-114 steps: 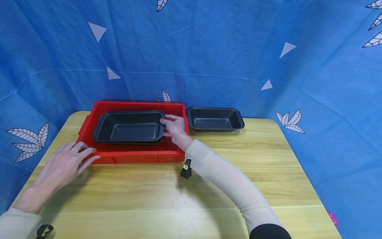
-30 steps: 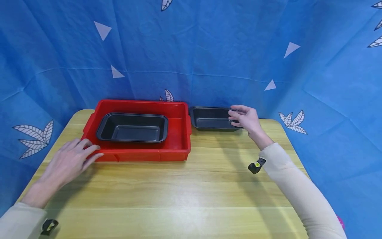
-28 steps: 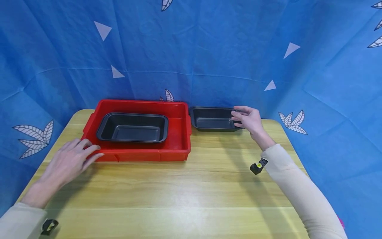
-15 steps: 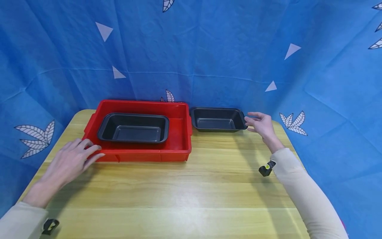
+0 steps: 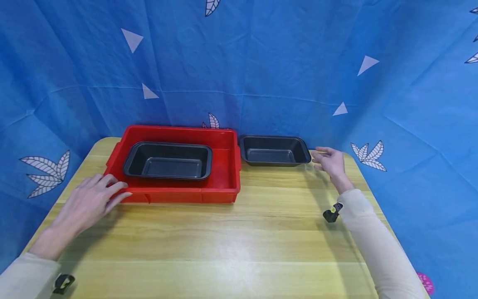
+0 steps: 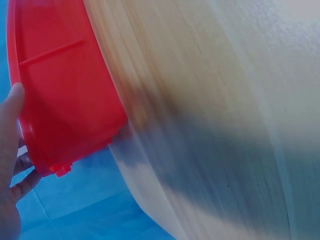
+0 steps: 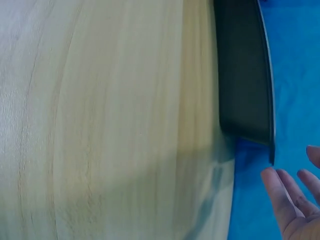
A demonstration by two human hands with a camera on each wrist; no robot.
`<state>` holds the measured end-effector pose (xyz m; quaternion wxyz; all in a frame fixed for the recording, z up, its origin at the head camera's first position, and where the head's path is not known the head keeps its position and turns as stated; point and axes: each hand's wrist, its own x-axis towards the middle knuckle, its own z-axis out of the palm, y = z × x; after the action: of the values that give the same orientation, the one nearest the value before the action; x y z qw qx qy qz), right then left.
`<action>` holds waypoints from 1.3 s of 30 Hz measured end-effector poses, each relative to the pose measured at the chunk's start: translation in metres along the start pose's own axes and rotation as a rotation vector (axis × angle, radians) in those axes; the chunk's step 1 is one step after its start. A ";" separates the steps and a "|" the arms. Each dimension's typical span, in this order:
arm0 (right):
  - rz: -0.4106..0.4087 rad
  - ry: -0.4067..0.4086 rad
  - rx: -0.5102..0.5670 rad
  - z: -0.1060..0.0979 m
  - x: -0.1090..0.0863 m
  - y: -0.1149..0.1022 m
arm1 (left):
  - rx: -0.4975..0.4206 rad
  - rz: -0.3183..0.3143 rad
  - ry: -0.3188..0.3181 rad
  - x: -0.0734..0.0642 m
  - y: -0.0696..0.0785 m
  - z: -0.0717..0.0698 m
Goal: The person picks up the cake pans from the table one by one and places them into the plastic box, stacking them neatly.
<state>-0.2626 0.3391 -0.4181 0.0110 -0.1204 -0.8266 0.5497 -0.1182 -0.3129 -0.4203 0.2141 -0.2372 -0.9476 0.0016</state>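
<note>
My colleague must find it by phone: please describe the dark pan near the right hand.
On the wood-grain table, find the red tray. Just right of it sits a black rectangular pan; unlike the other pan, it stands outside the tray.

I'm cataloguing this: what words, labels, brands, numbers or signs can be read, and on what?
No readable text.
Black boxy left wrist device, black boxy right wrist device: yellow marks, too small to read.
Red rectangular bin, black rectangular pan inside, black rectangular pan outside: none visible.
Blue leaf-printed cloth: none.
</note>
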 end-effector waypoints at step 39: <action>0.167 -0.052 0.041 0.020 0.043 0.014 | 0.000 -0.003 -0.006 0.000 -0.001 0.001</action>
<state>-0.3048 0.3350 -0.4435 -0.0539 -0.1746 -0.8023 0.5682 -0.1185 -0.3134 -0.4208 0.2113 -0.2360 -0.9485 0.0019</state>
